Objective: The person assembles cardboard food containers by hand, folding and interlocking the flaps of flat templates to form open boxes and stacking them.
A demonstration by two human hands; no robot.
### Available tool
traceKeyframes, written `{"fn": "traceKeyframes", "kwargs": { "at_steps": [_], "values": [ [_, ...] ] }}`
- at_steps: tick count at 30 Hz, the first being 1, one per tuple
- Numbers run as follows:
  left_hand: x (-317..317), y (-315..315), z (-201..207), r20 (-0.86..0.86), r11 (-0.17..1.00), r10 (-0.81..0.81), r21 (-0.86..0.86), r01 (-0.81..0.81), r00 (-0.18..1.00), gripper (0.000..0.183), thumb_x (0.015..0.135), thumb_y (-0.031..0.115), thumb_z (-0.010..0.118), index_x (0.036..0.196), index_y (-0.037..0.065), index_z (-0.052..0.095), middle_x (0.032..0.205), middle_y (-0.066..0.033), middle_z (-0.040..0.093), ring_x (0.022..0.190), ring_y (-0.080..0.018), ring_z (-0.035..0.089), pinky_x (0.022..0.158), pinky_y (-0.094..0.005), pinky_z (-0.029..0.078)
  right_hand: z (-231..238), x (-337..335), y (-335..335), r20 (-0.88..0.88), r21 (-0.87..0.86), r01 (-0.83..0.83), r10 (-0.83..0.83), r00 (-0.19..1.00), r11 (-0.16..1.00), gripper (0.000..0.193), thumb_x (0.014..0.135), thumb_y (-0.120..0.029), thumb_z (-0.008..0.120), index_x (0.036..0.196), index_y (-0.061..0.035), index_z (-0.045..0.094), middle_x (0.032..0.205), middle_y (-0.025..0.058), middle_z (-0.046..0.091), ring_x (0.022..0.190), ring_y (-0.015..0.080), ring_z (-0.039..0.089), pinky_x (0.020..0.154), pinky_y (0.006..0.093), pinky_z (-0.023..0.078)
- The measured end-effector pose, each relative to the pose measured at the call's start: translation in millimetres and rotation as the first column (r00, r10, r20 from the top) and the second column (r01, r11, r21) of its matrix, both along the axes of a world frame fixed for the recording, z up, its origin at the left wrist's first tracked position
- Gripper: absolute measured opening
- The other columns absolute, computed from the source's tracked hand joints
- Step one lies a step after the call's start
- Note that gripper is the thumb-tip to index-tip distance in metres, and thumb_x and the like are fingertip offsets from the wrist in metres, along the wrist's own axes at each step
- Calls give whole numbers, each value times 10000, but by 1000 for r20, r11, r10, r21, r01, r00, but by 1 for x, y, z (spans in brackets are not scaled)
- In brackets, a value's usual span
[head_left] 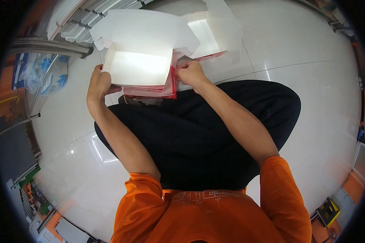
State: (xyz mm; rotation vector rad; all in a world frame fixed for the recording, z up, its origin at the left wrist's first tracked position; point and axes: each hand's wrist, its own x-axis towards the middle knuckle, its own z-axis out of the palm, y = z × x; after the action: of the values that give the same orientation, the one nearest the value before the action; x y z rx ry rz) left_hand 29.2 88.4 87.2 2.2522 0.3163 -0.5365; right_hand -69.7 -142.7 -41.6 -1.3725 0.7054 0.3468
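A cardboard box (140, 67), white inside and red outside, tilts in front of my crossed legs, its white lid flap raised at the far side. It looks like the top of several nested boxes, since red edges stack below its near wall. My left hand (99, 84) grips the left side, thumb near the rim and fingers partly under it. At the right corner my right hand (190, 73) pinches the red and white edge of the box. Another open box (203, 34), also white inside with a red side, rests on the floor beyond my right hand.
White flat panels (75, 20) are stacked at the far left beside a metal rail (48, 45). A clear plastic bag with blue patches (48, 75) lies left of my left hand. Glossy pale tiles (280, 44) cover the floor around my dark-trousered legs (207, 133).
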Motion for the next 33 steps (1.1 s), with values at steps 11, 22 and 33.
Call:
{"fn": "traceKeyframes", "kwargs": {
  "at_steps": [11,22,33],
  "values": [
    [1,3,-5,-1,999,36,-34,-36,999,619,788,19,328,1401,-64,359,1138,-285,621,796,-339,720,673,-388,637,-7,4,-1,-60,-21,-82,80,995,996,484,901,-515,520,955,-45,624,1008,98,628,933,251,603,855,465,447],
    [-1,2,0,-23,1000,6,0,-6,1000,609,822,47,349,1422,-58,344,1029,-253,669,744,-294,726,660,-372,642,-8,1,-2,-15,77,-42,44,999,996,421,865,-361,653,1061,10,639,1023,125,669,919,207,650,795,361,521],
    [0,3,-1,-32,1000,21,11,-20,999,628,806,31,341,1428,-55,337,1026,-251,674,748,-296,726,661,-367,645,-8,5,-1,136,-156,-142,163,977,978,240,822,-194,705,963,-3,676,874,78,708,786,136,679,669,290,530]
  ]
}}
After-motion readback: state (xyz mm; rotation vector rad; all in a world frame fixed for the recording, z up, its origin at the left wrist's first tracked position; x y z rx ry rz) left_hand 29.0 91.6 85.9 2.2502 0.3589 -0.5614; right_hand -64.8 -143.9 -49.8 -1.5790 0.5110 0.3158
